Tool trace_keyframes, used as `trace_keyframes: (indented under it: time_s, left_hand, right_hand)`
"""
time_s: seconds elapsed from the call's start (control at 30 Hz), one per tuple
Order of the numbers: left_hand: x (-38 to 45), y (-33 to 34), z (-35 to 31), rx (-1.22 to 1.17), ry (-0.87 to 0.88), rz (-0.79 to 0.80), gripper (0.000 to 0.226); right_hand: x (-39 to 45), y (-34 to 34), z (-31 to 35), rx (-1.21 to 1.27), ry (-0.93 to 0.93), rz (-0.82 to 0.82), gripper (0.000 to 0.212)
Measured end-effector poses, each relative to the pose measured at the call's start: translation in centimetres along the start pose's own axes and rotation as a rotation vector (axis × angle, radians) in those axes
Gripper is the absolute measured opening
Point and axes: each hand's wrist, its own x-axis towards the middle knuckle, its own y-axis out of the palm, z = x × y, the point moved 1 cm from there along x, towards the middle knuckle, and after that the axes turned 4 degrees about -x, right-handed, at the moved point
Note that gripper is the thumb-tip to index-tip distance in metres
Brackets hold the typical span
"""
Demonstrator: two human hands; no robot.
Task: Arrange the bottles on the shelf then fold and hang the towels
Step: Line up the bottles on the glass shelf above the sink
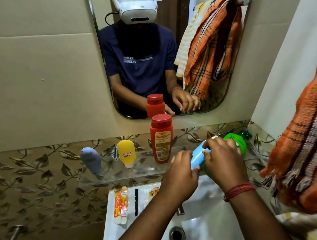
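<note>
Both our hands grip a blue bottle at the crowded right end of the shelf, where a slip would drop it into the basin.

The white ceramic basin (204, 227) lies open directly below, and the orange striped towel (304, 158) hanging at the right hems in our right arm. The clear glass shelf (109, 174) has free room between the upright tall red bottle (161, 138), the yellow tube (126, 153) and the grey tube (91, 159). Our left hand (180, 176) and right hand (223, 162) both curl round the tilted light blue bottle (199, 155), touching the green pump bottle (239, 142) lying behind; we judge a careless pull could roll it off the front edge.
</note>
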Motion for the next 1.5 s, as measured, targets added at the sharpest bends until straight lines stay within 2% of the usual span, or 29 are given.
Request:
trace_keyframes:
  time_s: [0.1, 0.17, 0.3, 0.47, 0.6, 0.7, 0.77, 0.9, 1.03, 1.5]
  left_hand:
    - [1.6, 1.2, -0.4, 0.130, -0.068, 0.143, 0.055]
    - [2.4, 1.7, -0.3, 0.176, -0.122, 0.146, 0.059]
    - [2.1, 2.2, -0.5, 0.118, -0.202, 0.040, 0.067]
    - [-0.4, 2.2, 0.1, -0.011, -0.130, -0.167, 0.064]
    - [-1.0, 2.8, -0.5, -0.173, -0.047, -0.238, 0.060]
    - [-0.1, 2.7, -1.2, -0.229, -0.027, -0.256, 0.061]
    - [0.8, 2.5, -1.5, -0.242, -0.042, -0.229, 0.064]
    - [2.9, 2.1, -1.9, -0.282, -0.103, -0.162, 0.069]
    - [4.0, 1.9, -2.7, -0.313, -0.154, -0.099, 0.071]
    - [4.8, 1.9, -2.7, -0.380, -0.219, -0.054, 0.067]
  right_hand:
    - [-0.2, 0.8, -0.4, -0.015, -0.009, -0.004, 0.015]
    - [-0.4, 1.3, -0.6, 0.004, -0.017, -0.027, 0.018]
    - [-1.1, 1.8, -1.1, 0.112, -0.020, -0.131, 0.024]
    - [-1.8, 2.1, -1.6, 0.277, 0.043, -0.192, 0.022]
    - [-1.3, 2.3, -1.6, 0.529, 0.158, -0.107, 0.033]
    - [-0.1, 1.6, -1.5, 0.815, 0.251, 0.028, 0.038]
    - [0.9, 0.9, -1.7, 0.869, 0.238, 0.119, 0.039]
    - [2.7, 0.4, -1.9, 0.772, 0.093, 0.173, 0.046]
    - [4.0, 1.1, -2.3, 0.688, 0.040, 0.176, 0.058]
    - [4.8, 2.3, -2.6, 0.531, 0.005, 0.132, 0.042]
